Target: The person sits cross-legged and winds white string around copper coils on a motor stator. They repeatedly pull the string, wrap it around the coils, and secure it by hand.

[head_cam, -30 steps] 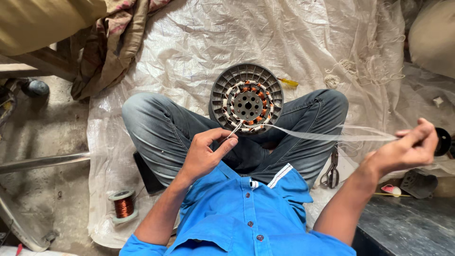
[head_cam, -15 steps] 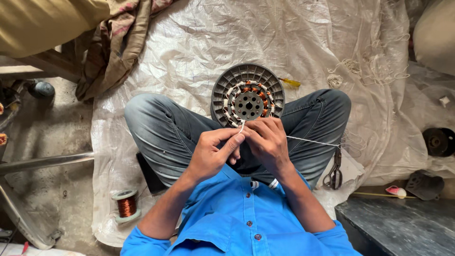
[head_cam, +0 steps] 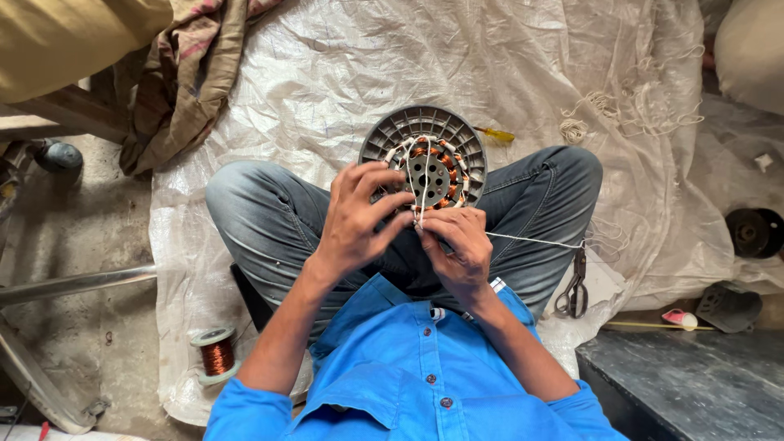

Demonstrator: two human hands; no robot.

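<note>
A round grey motor stator point(head_cam: 425, 147) with copper windings rests between my crossed legs. My left hand point(head_cam: 357, 214) touches its near rim, fingers pinched on a white string point(head_cam: 531, 240) at the winding. My right hand point(head_cam: 456, 245) sits just below the stator, closed around the same string. The string runs off to the right over my knee.
A spool of copper wire point(head_cam: 215, 354) stands at lower left on the white sheet point(head_cam: 327, 73). Scissors point(head_cam: 574, 286) lie beside my right knee. A yellow-handled screwdriver point(head_cam: 495, 134) lies behind the stator. Loose string point(head_cam: 604, 110) is heaped at upper right; dark parts point(head_cam: 751, 233) lie far right.
My right hand came back from far out at the right, where it had pulled the string taut, to the stator. Both hands now work together at its near rim.
</note>
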